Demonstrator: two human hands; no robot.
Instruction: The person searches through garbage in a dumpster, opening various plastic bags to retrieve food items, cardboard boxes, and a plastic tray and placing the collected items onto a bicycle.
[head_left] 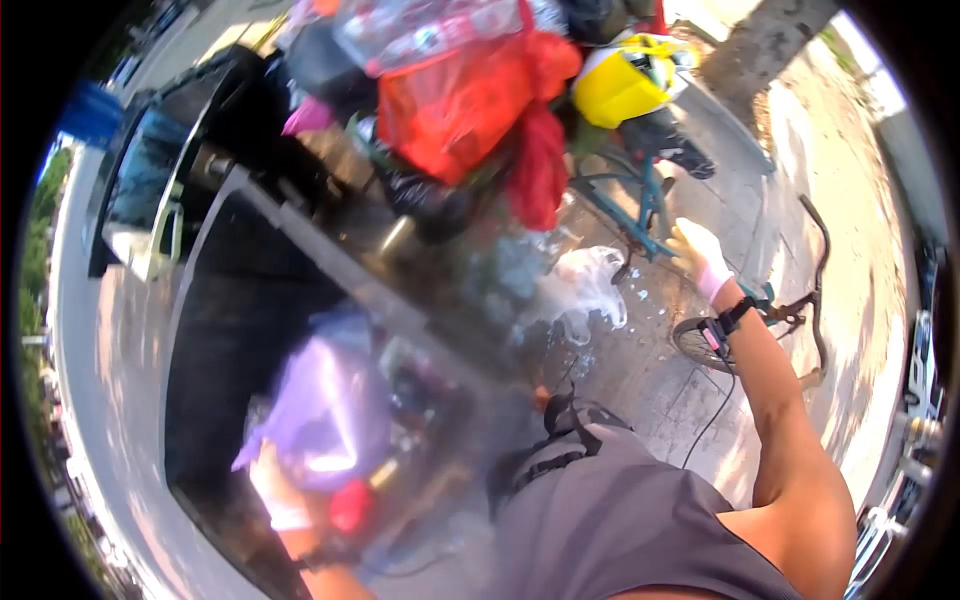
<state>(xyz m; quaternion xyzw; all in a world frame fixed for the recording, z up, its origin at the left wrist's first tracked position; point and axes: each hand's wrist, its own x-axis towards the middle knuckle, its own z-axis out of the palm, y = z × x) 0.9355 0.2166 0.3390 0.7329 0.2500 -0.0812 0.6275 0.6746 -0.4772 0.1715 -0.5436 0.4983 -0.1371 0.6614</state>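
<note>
My left hand (277, 487), in a pale glove, is at the lower left against a light purple plastic bag (335, 405), its fingers closed on the bag's edge. The bag is inside a large dark bin (250, 270), above mixed rubbish. A red item (350, 506) lies just right of that hand. My right hand (697, 258), also gloved, is stretched out at the right beside a teal metal frame (650, 215); its fingers are blurred, and what they hold, if anything, cannot be made out. A white plastic bag (590, 290) lies on the ground to its left.
Red bags (460, 100), clear bottles and a yellow bag (625, 85) are piled at the top. A bicycle (805, 310) stands at the right, past my right wrist. A tree trunk (770, 50) rises at the upper right. A vehicle (150, 180) is at the upper left.
</note>
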